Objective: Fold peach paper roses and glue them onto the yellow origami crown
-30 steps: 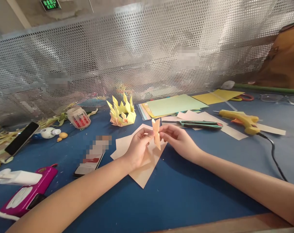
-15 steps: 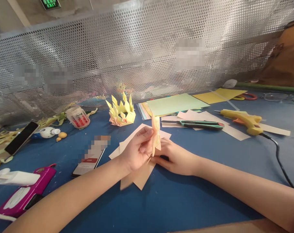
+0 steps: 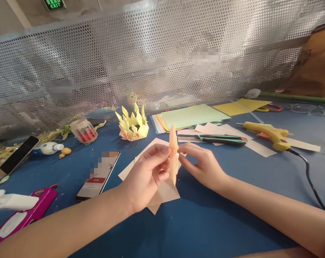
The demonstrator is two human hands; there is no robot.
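Note:
In the middle of the head view, my left hand (image 3: 149, 168) pinches a folded peach-coloured paper piece (image 3: 173, 143) between thumb and fingers, holding it upright and edge-on. From the right, the bent fingers of my right hand (image 3: 202, 163) meet the same piece at its edge, thumb and forefinger close together. Their exact contact is partly hidden. Beneath both hands lie loose sheets of pale pink paper (image 3: 166, 193). Behind them stands a yellow folded-paper crown (image 3: 141, 133) with pointed tips and pinkish paper at its base.
A utility knife (image 3: 223, 139) and a yellow glue gun (image 3: 270, 132) with a black cord lie to the right. Coloured sheets (image 3: 194, 116) are stacked behind. On the left are a phone (image 3: 100, 179), a magenta power strip (image 3: 25, 211), a plastic jar (image 3: 84, 132) and a bottle (image 3: 49, 147).
The folded piece has turned and sits more upright between my hands. My right hand has risen from the loose sheets to the piece's edge. The view has shifted slightly.

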